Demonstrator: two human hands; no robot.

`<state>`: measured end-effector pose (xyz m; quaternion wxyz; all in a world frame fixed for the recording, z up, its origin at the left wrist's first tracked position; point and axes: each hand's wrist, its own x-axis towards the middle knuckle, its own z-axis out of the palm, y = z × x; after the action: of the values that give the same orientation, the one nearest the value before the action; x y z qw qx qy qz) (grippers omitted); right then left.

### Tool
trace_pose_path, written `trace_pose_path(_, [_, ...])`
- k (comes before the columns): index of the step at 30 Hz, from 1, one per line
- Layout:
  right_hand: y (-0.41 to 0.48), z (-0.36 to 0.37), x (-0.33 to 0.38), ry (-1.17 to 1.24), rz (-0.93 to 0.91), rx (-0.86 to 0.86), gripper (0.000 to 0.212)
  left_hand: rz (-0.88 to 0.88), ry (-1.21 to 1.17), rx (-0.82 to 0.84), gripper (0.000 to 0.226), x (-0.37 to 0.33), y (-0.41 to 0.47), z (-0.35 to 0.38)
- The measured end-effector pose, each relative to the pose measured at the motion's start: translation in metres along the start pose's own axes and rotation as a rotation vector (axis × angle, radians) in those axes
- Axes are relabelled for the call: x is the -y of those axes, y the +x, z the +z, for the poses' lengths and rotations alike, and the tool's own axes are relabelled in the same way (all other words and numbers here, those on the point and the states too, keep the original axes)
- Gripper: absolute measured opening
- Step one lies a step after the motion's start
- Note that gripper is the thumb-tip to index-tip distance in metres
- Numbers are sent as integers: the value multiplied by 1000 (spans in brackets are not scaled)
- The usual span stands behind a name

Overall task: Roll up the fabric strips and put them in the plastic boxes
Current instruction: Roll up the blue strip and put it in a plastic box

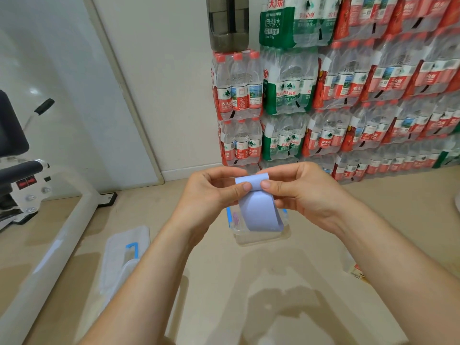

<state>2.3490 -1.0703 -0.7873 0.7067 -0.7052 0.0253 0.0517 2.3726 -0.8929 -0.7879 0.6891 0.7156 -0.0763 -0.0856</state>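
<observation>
Both grips closed on the fabric strip (258,212), held up mid-scene above the floor (224,282).
- left grip (211,192): thumb and curled fingers pinch the strip's top left edge, thumb tip pressed on the near face.
- right grip (298,190): same pinch on the top right edge. The two thumb tips are just beside each other.
- Strip: pale blue, top end folded over at my thumbs, the rest hanging down in an open loop. Not a tight roll yet.
- plastic box (261,236): clear with blue latches, on the floor directly under the loop, lid off. Something small and purple sits inside at its left end; can't tell what.
- lid (124,252): clear with a blue latch, on the floor near left, well apart from the box.
- Far right: stacked bottled-water packs (348,95) against the wall.
</observation>
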Motion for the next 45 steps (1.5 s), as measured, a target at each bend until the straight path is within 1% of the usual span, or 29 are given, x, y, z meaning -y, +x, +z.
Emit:
trace_pose_path(2, [0,1,1,-5,-7,-9,22,4,14,17,11,-1,-1,2])
trace_pose_path(5, [-1,2,1,-30,-13,-15,25,25,80,6,13,-1,-2,4])
trace_pose_path(11, [-5,5,4,64,-18,38,17,47,9,-33,8,-3,-2,2])
trace_pose_path(15, [-4,7,3,62,0,78,27,42,-18,-46,7,-4,-2,2])
trace_pose_path(17, [-4,7,3,52,1,77,25,44,-12,-52,6,-4,-1,3])
trace_pose_path(22, [-2,5,1,128,-33,81,21,53,-6,-58,11,-1,0,2])
trace_pose_path(27, [0,5,-1,126,-46,17,25,37,-15,-39,16,0,1,2])
trace_pose_path(30, [-1,6,0,116,-49,-24,20,19,-25,-25,18,2,2,1])
trace_pose_path(33, [-2,6,2,114,-54,-34,21,3,-46,-14,16,3,3,2])
trace_pose_path(36, [-3,7,3,108,-47,-36,21,-11,-68,23,20,2,2,0])
trace_pose_path(38, [-3,7,3,86,-40,-55,21,-14,-29,32,21,1,2,-2])
trace_pose_path(41, [-1,9,1,42,-21,-89,22,11,137,21,21,1,0,-2])
trace_pose_path(45, [0,14,-4,35,-10,-96,26,26,145,-17,19,1,0,0])
